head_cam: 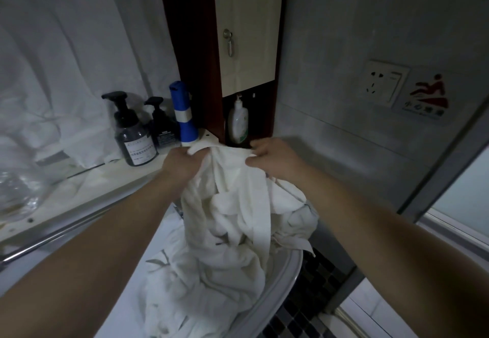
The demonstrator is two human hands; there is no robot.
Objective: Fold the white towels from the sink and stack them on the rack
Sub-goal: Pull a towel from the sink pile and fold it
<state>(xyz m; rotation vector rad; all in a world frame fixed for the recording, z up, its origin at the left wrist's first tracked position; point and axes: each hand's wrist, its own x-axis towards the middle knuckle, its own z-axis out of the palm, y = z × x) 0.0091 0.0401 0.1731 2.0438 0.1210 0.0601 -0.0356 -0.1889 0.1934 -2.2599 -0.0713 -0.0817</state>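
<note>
Right of the dark pump bottle (135,136), my left hand (182,164) grips one upper end of the white towel (232,192) and my right hand (272,159) pinches the other, the cloth hanging down onto the heaped towels (201,279) in the sink (289,271).

White towel (232,178) held up, crumpled.
Top edge bunched at the grip; rest hangs twisted below, onto more towels (201,279) heaped in the sink (289,271).
</note>
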